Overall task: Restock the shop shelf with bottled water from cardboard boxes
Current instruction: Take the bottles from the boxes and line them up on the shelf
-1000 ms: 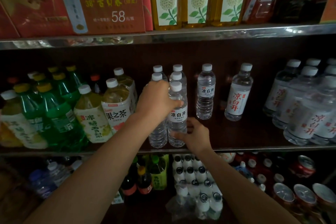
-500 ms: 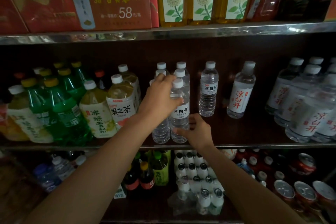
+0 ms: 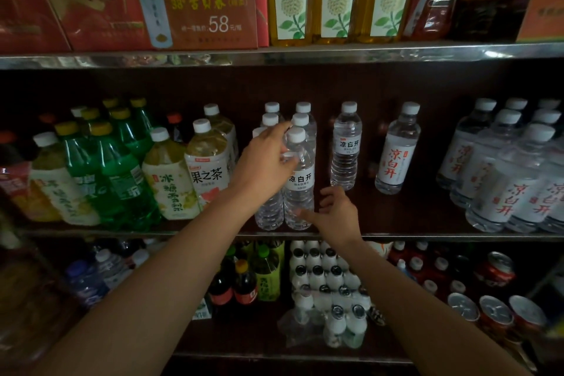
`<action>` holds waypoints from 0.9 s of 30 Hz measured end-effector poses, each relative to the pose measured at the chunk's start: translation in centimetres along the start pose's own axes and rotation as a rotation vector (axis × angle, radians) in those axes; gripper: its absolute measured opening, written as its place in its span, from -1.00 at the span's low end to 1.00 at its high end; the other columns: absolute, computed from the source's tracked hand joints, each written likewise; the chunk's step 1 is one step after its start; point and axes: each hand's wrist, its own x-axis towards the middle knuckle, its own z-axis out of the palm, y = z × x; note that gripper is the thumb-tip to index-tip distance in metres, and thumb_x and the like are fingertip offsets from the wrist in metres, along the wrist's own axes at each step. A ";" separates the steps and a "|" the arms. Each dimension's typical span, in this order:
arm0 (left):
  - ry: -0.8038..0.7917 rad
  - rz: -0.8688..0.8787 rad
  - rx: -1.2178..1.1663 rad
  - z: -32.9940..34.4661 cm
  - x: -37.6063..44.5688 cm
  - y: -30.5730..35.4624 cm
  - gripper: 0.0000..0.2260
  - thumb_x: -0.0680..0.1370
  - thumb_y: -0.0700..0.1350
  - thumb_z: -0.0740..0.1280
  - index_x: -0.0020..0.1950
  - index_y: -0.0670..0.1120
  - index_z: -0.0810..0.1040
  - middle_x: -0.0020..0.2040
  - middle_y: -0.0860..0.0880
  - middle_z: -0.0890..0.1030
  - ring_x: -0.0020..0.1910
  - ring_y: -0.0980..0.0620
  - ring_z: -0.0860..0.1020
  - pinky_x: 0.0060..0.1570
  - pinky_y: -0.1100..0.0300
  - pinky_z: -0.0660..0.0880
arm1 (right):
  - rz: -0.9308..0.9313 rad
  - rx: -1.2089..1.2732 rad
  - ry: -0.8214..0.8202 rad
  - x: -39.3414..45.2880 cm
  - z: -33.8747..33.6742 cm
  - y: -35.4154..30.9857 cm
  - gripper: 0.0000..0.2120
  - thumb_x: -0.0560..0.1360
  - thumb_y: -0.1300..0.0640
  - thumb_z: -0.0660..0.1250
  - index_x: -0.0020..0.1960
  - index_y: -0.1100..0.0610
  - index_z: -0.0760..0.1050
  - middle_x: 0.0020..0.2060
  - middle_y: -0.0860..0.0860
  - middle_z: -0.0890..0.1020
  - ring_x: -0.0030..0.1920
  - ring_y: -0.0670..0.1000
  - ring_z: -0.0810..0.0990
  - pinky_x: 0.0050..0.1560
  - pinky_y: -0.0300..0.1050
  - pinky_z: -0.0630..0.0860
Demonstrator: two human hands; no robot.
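Head view: middle shelf [image 3: 396, 235] partly restocked. A double row of small water bottles runs back from the front edge near the shelf's middle; the front water bottle [image 3: 300, 180] stands upright at that edge with a twin touching its left side. The left hand [image 3: 264, 162] has its fingers loosely around this bottle's shoulder and neck, so the grip looks like a light hold, about to let go as I judge. The right hand [image 3: 337, 214] is released, fingers spread, fingertips just beside the bottle's base.

Two single bottles [image 3: 346, 146] stand apart further right, with bare shelf around them, so more water is still to go in. No cardboard boxes in view; remaining stock cannot be told.

Contents: water bottles clear, full, capped white. Larger water bottles [image 3: 503, 174] crowd the right end. Tea and green soda bottles [image 3: 122, 174] fill the left end. Cans and small bottles fill the lower shelf.
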 end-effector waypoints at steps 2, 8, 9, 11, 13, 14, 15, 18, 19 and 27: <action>0.013 -0.013 0.069 -0.6 -1.0 -0.2 -0.53 0.54 -0.07 0.33 0.43 -0.06 0.33 0.05 0.00 0.57 -0.03 0.06 0.57 -0.01 0.10 0.55 | -0.032 -0.046 0.013 -0.7 -0.4 -0.4 -0.51 0.27 -0.13 0.57 0.04 0.08 0.48 -0.18 -0.06 0.56 -0.16 -0.07 0.56 -0.15 -0.16 0.56; -0.053 -0.105 0.188 -4.5 -6.6 -2.4 -0.87 0.58 -0.07 0.25 0.02 -0.06 0.57 -0.08 0.01 0.55 -0.07 0.04 0.55 -0.11 0.17 0.47 | -0.169 -0.152 -0.096 -3.8 -0.5 -3.3 -0.73 0.42 -0.12 0.45 -0.12 0.08 0.56 -0.29 -0.07 0.60 -0.25 -0.08 0.58 -0.22 -0.16 0.52; -0.136 -0.140 0.208 -5.5 -7.9 -3.0 -0.83 0.60 -0.07 0.22 0.05 -0.08 0.58 -0.07 -0.01 0.55 -0.03 0.00 0.55 -0.09 0.16 0.45 | -0.198 -0.202 -0.133 -4.5 -0.2 -3.9 -0.76 0.44 -0.11 0.42 -0.12 0.07 0.56 -0.29 -0.08 0.60 -0.23 -0.07 0.59 -0.20 -0.14 0.54; -0.336 -0.238 0.234 -7.0 -10.6 -4.0 -0.72 0.64 -0.02 0.15 0.21 -0.11 0.53 0.05 -0.07 0.58 0.05 -0.04 0.54 0.01 0.12 0.48 | -0.259 -0.302 -0.196 -5.7 0.6 -4.8 -0.79 0.47 -0.10 0.39 -0.10 0.05 0.57 -0.28 -0.09 0.61 -0.18 -0.06 0.61 -0.19 -0.14 0.53; -0.439 -0.361 0.252 -9.0 -14.3 -5.4 -0.66 0.65 0.04 0.10 0.26 -0.13 0.50 0.14 -0.10 0.57 0.08 -0.06 0.54 0.08 0.05 0.50 | -0.335 -0.396 -0.284 -7.6 2.4 -5.9 -0.79 0.47 -0.11 0.38 -0.08 0.03 0.58 -0.26 -0.10 0.62 -0.17 -0.06 0.61 -0.22 -0.18 0.48; -0.453 -0.414 0.252 -10.0 -16.3 -6.2 -0.64 0.65 0.04 0.09 0.26 -0.15 0.50 0.14 -0.12 0.56 0.08 -0.07 0.54 0.08 0.03 0.49 | -0.362 -0.422 -0.340 -8.6 3.5 -6.5 -0.79 0.47 -0.12 0.38 -0.07 0.02 0.57 -0.26 -0.11 0.62 -0.17 -0.07 0.61 -0.23 -0.19 0.47; -0.453 -0.461 0.250 -11.2 -18.4 -7.0 -0.64 0.65 0.04 0.09 0.26 -0.16 0.49 0.13 -0.13 0.57 0.07 -0.08 0.54 0.06 0.04 0.49 | -0.379 -0.434 -0.411 -9.8 4.9 -7.1 -0.80 0.48 -0.12 0.38 -0.06 0.00 0.55 -0.26 -0.13 0.61 -0.18 -0.08 0.60 -0.25 -0.21 0.47; -0.414 -0.568 0.269 -15.0 -25.3 -9.1 -0.69 0.64 0.02 0.13 0.19 -0.15 0.52 0.00 -0.12 0.58 -0.02 -0.09 0.56 -0.05 0.09 0.49 | -0.418 -0.450 -0.613 -14.2 9.7 -8.7 -0.81 0.49 -0.09 0.37 0.00 0.00 0.55 -0.20 -0.08 0.65 -0.17 -0.08 0.60 -0.17 -0.15 0.55; -0.407 -0.610 0.281 -16.3 -27.7 -9.8 -0.70 0.63 0.03 0.14 0.11 -0.16 0.54 -0.03 -0.14 0.58 -0.03 -0.11 0.57 -0.07 0.09 0.47 | -0.433 -0.450 -0.659 -15.7 11.4 -9.3 -0.79 0.49 -0.08 0.38 0.02 0.02 0.57 -0.17 -0.04 0.67 -0.13 -0.04 0.62 -0.10 -0.09 0.57; -0.242 -1.067 0.186 -26.8 -50.6 -12.9 -0.68 0.61 -0.03 0.24 0.28 -0.17 0.52 0.27 -0.14 0.54 0.26 -0.08 0.48 0.16 0.30 0.35 | -0.546 -0.459 -1.009 -32.3 24.7 -12.5 -0.82 0.46 -0.06 0.42 -0.04 0.03 0.60 -0.14 -0.05 0.64 -0.01 -0.02 0.62 -0.04 -0.22 0.47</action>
